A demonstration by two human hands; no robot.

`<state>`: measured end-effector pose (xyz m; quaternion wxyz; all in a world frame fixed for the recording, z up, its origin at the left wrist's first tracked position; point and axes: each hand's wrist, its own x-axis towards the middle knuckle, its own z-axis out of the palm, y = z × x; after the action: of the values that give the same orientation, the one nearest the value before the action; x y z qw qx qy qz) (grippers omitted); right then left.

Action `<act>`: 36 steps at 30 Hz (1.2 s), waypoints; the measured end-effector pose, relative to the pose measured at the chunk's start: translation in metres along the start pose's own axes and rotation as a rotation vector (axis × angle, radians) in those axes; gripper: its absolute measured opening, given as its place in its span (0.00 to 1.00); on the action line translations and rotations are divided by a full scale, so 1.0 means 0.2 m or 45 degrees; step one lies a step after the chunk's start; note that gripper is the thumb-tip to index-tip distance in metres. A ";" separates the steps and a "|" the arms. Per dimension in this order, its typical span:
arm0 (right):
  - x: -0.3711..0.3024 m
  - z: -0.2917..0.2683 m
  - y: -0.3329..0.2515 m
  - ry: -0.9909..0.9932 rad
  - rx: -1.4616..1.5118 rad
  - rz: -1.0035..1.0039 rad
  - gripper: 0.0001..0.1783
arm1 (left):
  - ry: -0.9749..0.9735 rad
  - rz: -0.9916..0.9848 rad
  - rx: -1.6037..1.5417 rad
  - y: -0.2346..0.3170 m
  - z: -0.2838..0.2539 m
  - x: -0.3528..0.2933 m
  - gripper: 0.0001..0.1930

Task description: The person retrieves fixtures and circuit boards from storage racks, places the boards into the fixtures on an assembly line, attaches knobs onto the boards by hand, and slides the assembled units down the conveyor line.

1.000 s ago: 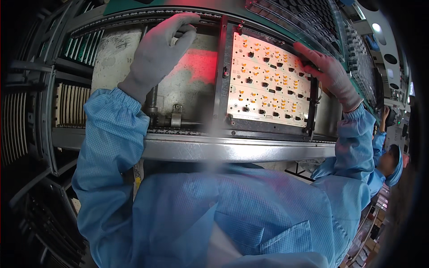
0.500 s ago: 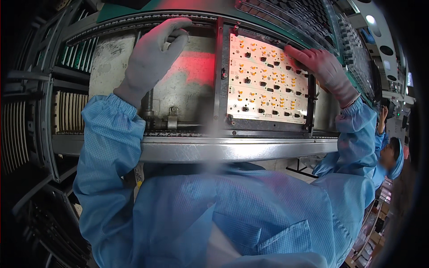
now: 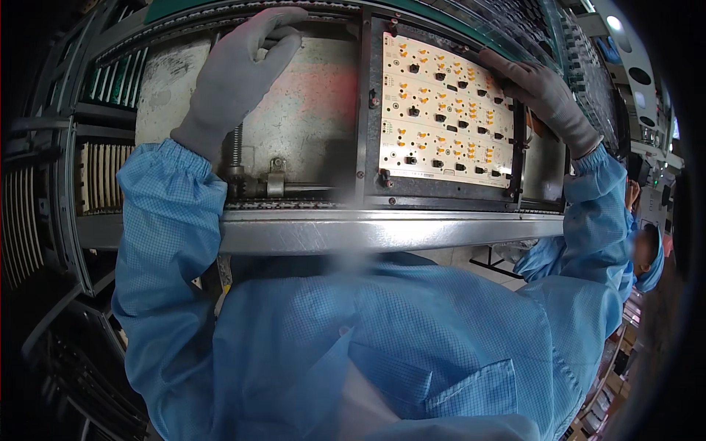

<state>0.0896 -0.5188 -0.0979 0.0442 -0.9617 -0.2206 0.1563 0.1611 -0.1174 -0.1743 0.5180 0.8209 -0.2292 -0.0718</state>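
Observation:
My left hand [image 3: 246, 70], in a grey glove, hovers over the left part of a conveyor, near its far rail. Its fingers are bent, with a gap to the thumb, and nothing shows in them. Right of it, a cream circuit board [image 3: 434, 151] with black and orange parts lies in a dark carrier frame [image 3: 371, 140]. My right hand [image 3: 540, 92], also gloved, reaches over the far right corner of the board and frame. Its fingers stretch out to the left, and I cannot tell whether the fingertips touch the frame.
A worn metal plate [image 3: 309, 110] lies beneath my left hand. The conveyor's metal front rail [image 3: 294, 234] runs before my body. Racks with upright boards [image 3: 110, 176] stand at the left, clear plastic trays [image 3: 515, 18] at the far right. Another person in a blue cap [image 3: 651, 257] is at the right.
The whole scene sits higher in the picture. The red light on the plate and my gloves has faded. Both hands keep nearly the same places over the conveyor.

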 end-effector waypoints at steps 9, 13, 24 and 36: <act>-0.02 0.02 0.03 -0.016 0.037 0.096 0.38 | 0.060 0.013 -0.004 -0.02 0.00 -0.03 0.18; -0.02 0.01 -0.01 -0.045 0.103 0.191 0.39 | 0.023 0.023 0.069 -0.02 -0.01 -0.02 0.18; -0.05 -0.12 0.05 0.828 0.004 0.447 0.19 | -0.003 0.195 0.005 -0.25 -0.02 -0.03 0.16; 0.22 -0.19 0.24 0.299 -0.232 0.904 0.18 | -0.059 0.032 -0.123 -0.27 -0.02 -0.02 0.18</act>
<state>0.1583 -0.5431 -0.0814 -0.0735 -0.9896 0.1196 0.0306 0.1751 -0.0916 -0.2209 0.5525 0.7902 -0.2476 -0.0951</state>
